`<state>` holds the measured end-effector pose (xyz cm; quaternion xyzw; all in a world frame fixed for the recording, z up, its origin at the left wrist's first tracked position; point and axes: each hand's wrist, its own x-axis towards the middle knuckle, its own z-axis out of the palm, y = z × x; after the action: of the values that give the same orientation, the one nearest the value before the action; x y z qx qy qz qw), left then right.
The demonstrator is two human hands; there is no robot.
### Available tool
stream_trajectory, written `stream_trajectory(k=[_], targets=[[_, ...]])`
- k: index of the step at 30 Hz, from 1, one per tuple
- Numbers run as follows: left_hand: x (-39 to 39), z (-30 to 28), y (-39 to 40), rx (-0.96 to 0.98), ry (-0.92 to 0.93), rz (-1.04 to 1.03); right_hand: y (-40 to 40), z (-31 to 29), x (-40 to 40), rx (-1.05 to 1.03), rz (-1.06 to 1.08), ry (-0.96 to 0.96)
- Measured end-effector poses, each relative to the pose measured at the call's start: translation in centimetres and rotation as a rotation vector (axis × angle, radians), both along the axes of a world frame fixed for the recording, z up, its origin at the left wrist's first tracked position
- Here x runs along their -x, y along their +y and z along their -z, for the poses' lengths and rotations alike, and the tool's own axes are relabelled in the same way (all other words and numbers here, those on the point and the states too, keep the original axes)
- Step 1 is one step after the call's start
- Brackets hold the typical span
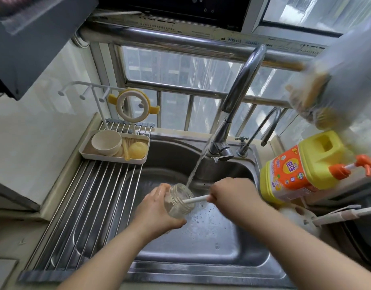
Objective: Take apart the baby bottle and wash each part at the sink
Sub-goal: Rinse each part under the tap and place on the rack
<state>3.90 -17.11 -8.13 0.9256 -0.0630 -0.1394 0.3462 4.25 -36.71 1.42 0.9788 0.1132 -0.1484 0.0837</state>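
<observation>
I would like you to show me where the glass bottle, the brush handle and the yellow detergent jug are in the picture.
glass bottle [179, 200]: head view, on its clear side wall.
brush handle [196, 199]: head view, on the white shaft outside the bottle's mouth.
yellow detergent jug [289, 171]: head view, on its orange label.

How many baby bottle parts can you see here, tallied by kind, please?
Glass bottle body: 1
Handled collar ring: 1
Cream cap: 1
Yellow nipple: 1
Yellow straw: 1
Total: 5
</observation>
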Motion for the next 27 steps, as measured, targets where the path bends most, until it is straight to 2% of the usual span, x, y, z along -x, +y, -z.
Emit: stream_trajectory(k=[7,11,14,19,23,27], targets=[[0.4,0.0,0.2,0.085,0.015,-0.087,-0.3,0.3,0.7,-0.11,0.022,-0.053],[1.2,-0.7,0.1,0.173,0.089,0.059,0.3,0.8,1.3,-0.176,0.017,-0.049],[1.1,-1.2,0.8,0.121,0.205,0.194,-0.5,0.7,1.4,-0.18,0.04,-0.028],[-1.0,-1.6,1.0,-0.052,0.151,0.216,0.0,0.5,1.4,-0.178,-0.011,-0.038],[-1.0,-1.3,1.2,0.039,0.167,0.131,-0.1,0.3,1.4,-0.165,-0.04,-0.022],[-0.1,-0.6,1.9,0.126,0.137,0.011,-3.0,-0.9,0.3,-0.074,0.076,0.012]])
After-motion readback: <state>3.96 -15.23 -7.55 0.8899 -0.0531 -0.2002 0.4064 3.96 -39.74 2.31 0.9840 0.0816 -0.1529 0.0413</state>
